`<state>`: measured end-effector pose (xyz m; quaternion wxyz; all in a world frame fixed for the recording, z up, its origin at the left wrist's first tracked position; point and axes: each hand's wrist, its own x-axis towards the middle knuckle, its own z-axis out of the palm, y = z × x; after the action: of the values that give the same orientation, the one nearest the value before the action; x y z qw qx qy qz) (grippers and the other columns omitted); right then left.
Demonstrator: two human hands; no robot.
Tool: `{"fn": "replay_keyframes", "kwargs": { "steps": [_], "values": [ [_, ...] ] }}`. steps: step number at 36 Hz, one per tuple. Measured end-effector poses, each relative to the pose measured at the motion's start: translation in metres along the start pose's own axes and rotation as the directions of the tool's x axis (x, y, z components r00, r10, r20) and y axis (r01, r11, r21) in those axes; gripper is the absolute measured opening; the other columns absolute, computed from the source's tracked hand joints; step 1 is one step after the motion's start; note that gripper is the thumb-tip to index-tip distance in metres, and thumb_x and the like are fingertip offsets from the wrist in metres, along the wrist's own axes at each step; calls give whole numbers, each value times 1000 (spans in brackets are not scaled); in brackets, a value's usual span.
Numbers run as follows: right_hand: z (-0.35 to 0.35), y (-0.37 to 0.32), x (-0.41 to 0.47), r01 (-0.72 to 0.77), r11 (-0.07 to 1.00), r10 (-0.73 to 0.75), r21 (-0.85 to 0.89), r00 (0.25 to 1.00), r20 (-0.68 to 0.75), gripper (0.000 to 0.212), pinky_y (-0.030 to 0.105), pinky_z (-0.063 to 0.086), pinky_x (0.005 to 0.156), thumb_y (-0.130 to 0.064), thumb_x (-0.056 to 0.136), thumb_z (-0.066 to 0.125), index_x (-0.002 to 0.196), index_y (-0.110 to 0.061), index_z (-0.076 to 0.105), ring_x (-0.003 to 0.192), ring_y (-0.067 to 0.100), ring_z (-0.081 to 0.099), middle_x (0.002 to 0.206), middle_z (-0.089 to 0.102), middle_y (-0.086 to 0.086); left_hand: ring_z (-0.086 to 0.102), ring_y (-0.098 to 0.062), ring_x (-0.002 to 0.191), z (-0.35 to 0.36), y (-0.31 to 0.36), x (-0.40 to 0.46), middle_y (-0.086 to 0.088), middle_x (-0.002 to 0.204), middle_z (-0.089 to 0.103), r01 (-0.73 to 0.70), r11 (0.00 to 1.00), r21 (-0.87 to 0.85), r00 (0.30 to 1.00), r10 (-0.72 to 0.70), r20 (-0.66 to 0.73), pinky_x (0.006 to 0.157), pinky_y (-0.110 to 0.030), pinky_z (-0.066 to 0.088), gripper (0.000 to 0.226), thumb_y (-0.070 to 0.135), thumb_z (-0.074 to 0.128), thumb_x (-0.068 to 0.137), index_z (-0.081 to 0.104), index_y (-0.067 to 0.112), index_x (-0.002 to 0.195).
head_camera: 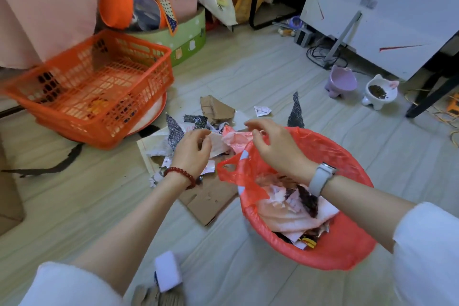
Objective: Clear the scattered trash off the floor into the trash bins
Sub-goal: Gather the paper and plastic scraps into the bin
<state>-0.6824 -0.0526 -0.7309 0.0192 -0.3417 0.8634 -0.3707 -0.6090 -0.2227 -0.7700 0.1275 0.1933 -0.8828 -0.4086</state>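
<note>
Now to the pile (198, 136): gather with the left hand (192, 150), already curled round a wad of pale paper (218, 144), and lift clear rather than drag, since loose scraps sit underneath. Keep the right hand (270, 146) where it is, fingers bent and seemingly pinching the bag (330, 164) edge at its far rim; hard to say whether plastic or only air lies between those fingertips. Hold that lip up and open toward the pile, then carry the wad across and drop low, well inside. Mind the loose handle loop (229, 165) flopping over the near side; tuck clear so nothing slides out. Bin (347, 256) already fairly full of paper and dark wrappers, so press contents down if needed. Leave the flat cardboard (208, 199) beneath until the small bits are gone; likely too big for this bin unfolded. Watch the stray pieces beyond: torn card (216, 109), white scrap (262, 110), dark patterned strip (295, 112).

Underfoot, pale wood-look flooring (248, 69). Left, orange basket (99, 92) tilted on a round tray, green box (186, 40) behind. Right, two pet bowls (360, 89) near a white board (385, 15) and tangled cables (320, 54).
</note>
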Motion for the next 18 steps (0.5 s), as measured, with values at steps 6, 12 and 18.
{"fn": "replay_keyframes", "kwargs": {
  "steps": [6, 12, 18],
  "values": [
    [77, -61, 27, -29, 990, 16, 140, 996, 92, 29, 26, 41, 84, -8, 91, 42, 116, -6, 58, 98, 23, 57, 112, 63, 14, 55, -25, 109, -55, -58, -10, -12, 121, 60, 184, 980, 70, 981, -179, -81, 90, -29, 40, 30, 7, 43, 92, 59, 4, 116],
    [181, -64, -8, -131, 980, 198, -150, 738, 645, 28, 35, 43, 86, -15, 93, 39, 108, -1, 58, 109, 37, 55, 119, 59, 23, 55, -25, 111, -84, -147, -65, -10, 124, 59, 374, 890, 262, 905, -411, 104, 87, -26, 39, 30, 12, 42, 94, 56, 7, 120],
    [226, -38, -64, -154, 959, 282, -236, 484, 829, 76, 37, 47, 81, -66, 82, 48, 142, -27, 23, 105, 32, 55, 132, 37, 10, 58, -18, 104, -72, -202, -136, -2, 120, 60, 392, 855, 340, 804, -498, 325, 87, -25, 42, 29, 22, 46, 94, 56, 15, 120]
  ]
}}
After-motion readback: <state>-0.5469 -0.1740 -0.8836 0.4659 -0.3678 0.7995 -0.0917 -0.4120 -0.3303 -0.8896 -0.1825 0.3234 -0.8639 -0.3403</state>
